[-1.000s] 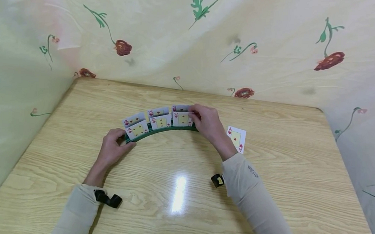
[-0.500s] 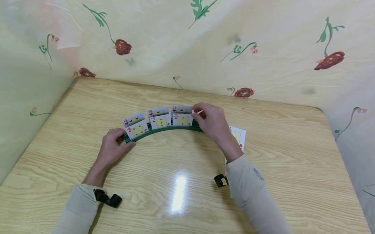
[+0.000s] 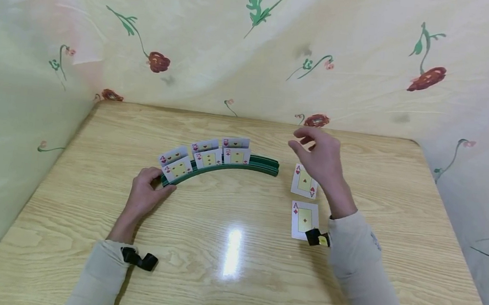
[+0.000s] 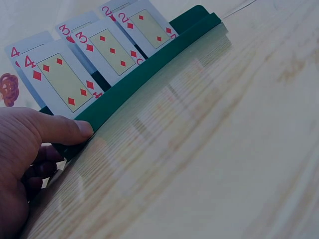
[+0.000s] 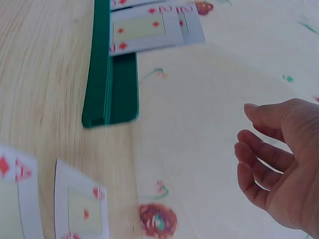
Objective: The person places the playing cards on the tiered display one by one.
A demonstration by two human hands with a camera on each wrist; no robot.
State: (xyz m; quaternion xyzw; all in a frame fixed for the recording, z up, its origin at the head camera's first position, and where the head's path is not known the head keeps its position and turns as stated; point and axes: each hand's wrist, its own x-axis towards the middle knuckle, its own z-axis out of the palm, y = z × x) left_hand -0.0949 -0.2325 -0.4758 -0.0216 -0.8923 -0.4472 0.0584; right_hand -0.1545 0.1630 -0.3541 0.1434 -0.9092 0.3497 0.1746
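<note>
A curved green card holder (image 3: 265, 165) stands on the table. My left hand (image 3: 147, 191) grips its left end, the thumb (image 4: 79, 128) pressing the front side in the left wrist view. In its front row stand the four of diamonds (image 4: 63, 77), three of diamonds (image 4: 110, 50) and two of diamonds (image 4: 144, 25). Behind each stands a matching heart, mostly covered. Beyond the holder's right end my right hand (image 3: 321, 155) hovers, holding nothing, fingers loosely bent. Near it on the table lie the ace of hearts (image 3: 304, 182) and, closer to me, the ace of diamonds (image 3: 303, 218).
The wooden table (image 3: 200, 246) ends at the back against a flower-patterned cloth (image 3: 202, 35), which also hangs at both sides. The right end of the holder's slots holds no cards. A black wrist camera (image 3: 317, 237) overlaps the ace of diamonds in the head view.
My right hand has let go of the two of diamonds and moved right, away from the holder. Both aces now show more fully. My left hand stays where it was.
</note>
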